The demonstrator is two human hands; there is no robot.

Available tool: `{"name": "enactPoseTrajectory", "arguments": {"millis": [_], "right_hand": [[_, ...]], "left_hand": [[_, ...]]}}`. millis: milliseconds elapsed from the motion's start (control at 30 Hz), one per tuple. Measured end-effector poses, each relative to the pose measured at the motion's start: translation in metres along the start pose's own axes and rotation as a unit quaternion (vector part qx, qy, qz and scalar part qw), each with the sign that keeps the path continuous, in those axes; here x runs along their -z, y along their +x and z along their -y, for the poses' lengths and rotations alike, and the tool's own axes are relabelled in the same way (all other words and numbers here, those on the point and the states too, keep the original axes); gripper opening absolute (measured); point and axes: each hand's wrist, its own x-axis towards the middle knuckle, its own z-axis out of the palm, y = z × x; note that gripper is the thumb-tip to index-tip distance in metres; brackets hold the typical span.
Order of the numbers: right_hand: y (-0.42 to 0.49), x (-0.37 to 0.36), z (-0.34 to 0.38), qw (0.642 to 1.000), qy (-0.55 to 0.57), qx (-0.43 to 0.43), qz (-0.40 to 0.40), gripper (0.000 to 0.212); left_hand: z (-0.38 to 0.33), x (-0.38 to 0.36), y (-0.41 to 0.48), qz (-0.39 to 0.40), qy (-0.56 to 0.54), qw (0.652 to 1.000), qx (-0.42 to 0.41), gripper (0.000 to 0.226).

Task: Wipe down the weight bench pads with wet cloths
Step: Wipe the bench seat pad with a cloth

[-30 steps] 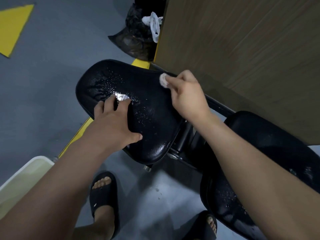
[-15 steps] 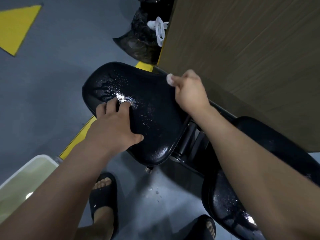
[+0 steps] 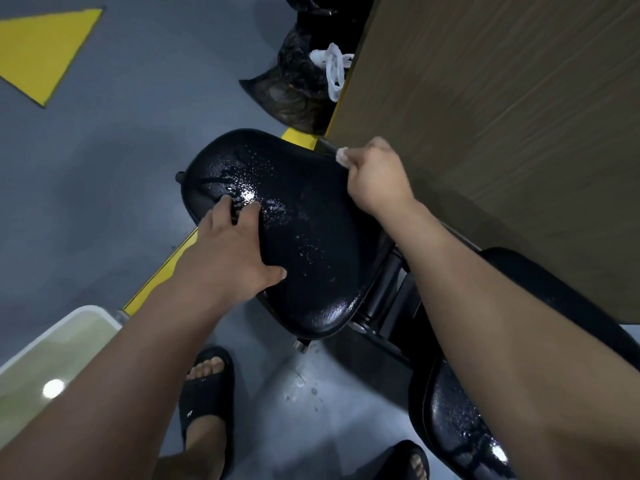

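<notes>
Two bare hands are on a black seat pad in the middle of the frame. The left hand lies flat on the left side of the pad. Its fingers are straight and a little apart, its thumb is out to the side, and it holds nothing. The right hand is at the pad's upper right edge. Its fingers are curled tight round a small white cloth. Only a bit of the cloth sticks out, right at the pad's edge.

The pad is shiny and wet, with many little drops on it. A second pad, also black and wet, sits at the lower right, partly hidden by the right arm.

A big wooden board fills the upper right. A black bag with a white plastic bag on it sits at the top middle. A pale tub with greenish water is at the lower left. A yellow triangle is on the gray floor at the upper left. Two feet in black sandals stand at the bottom.
</notes>
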Motion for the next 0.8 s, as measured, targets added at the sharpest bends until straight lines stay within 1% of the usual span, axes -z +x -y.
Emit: {"name": "enactPoseTrajectory", "arguments": {"millis": [33, 67, 133, 167, 200, 233, 267, 300, 367, 400, 467, 500, 533, 567, 633, 700, 733, 800], "right_hand": [[-0.002, -0.004, 0.01, 1.0, 0.006, 0.006, 0.011, 0.028], [-0.011, -0.008, 0.023, 0.999, 0.018, 0.031, 0.022, 0.026], [-0.045, -0.016, 0.045, 0.988, 0.055, 0.138, 0.029, 0.025], [-0.064, -0.019, 0.049, 0.978, 0.07, 0.192, 0.04, 0.029], [-0.075, -0.018, 0.049, 0.969, 0.084, 0.225, 0.054, 0.034], [-0.076, -0.016, 0.043, 0.965, 0.088, 0.236, 0.067, 0.037], [-0.068, -0.014, 0.036, 0.968, 0.079, 0.229, 0.067, 0.038], [-0.056, -0.011, 0.029, 0.976, 0.061, 0.201, 0.053, 0.039], [-0.024, -0.008, 0.015, 0.993, 0.011, 0.113, 0.021, 0.038], [-0.007, -0.008, 0.01, 0.998, -0.012, 0.063, 0.02, 0.039], [0.02, -0.012, 0.009, 0.998, -0.041, -0.011, 0.042, 0.042], [0.026, -0.015, 0.016, 0.997, -0.042, -0.024, 0.059, 0.043], [0.028, -0.019, 0.025, 0.996, -0.034, -0.018, 0.076, 0.043], [0.025, -0.023, 0.036, 0.996, -0.02, 0.007, 0.084, 0.043], [0.009, -0.023, 0.049, 0.994, 0.01, 0.073, 0.076, 0.039], [0.003, -0.016, 0.042, 0.992, 0.019, 0.105, 0.074, 0.036], [0.007, -0.011, 0.033, 0.992, 0.003, 0.095, 0.082, 0.035], [0.024, -0.005, 0.015, 0.994, -0.035, 0.024, 0.103, 0.034]], "left_hand": [[0.0, 0.0, 0.0, 0.001, 0.0, 1.0, -0.001, 0.113], [0.0, 0.0, 0.0, 0.002, 0.002, 1.0, -0.002, 0.113], [0.0, 0.0, 0.0, 0.0, 0.009, 1.0, -0.002, 0.113], [0.0, 0.001, 0.001, -0.001, 0.012, 1.0, -0.001, 0.113], [0.0, 0.001, 0.002, -0.001, 0.012, 1.0, 0.001, 0.113], [0.0, 0.001, 0.003, -0.001, 0.01, 1.0, 0.002, 0.113], [0.0, 0.0, 0.003, -0.001, 0.007, 1.0, 0.001, 0.113], [0.001, 0.0, 0.003, 0.0, 0.004, 1.0, 0.0, 0.113], [0.002, 0.001, 0.002, 0.0, -0.002, 1.0, -0.005, 0.113], [0.003, 0.0, 0.001, -0.001, -0.004, 1.0, -0.008, 0.113], [0.003, 0.0, 0.0, -0.003, -0.007, 1.0, -0.012, 0.112], [0.003, 0.0, 0.0, -0.005, -0.007, 1.0, -0.014, 0.112], [0.002, 0.0, 0.001, -0.006, -0.005, 1.0, -0.015, 0.111], [0.001, 0.001, 0.001, -0.006, -0.002, 1.0, -0.014, 0.111], [-0.001, 0.002, 0.002, -0.005, 0.004, 1.0, -0.012, 0.11], [-0.001, 0.003, 0.003, -0.005, 0.007, 1.0, -0.013, 0.111], [0.0, 0.002, 0.002, -0.006, 0.007, 1.0, -0.014, 0.111], [0.001, 0.002, 0.002, -0.011, 0.007, 1.0, -0.016, 0.111]]}}
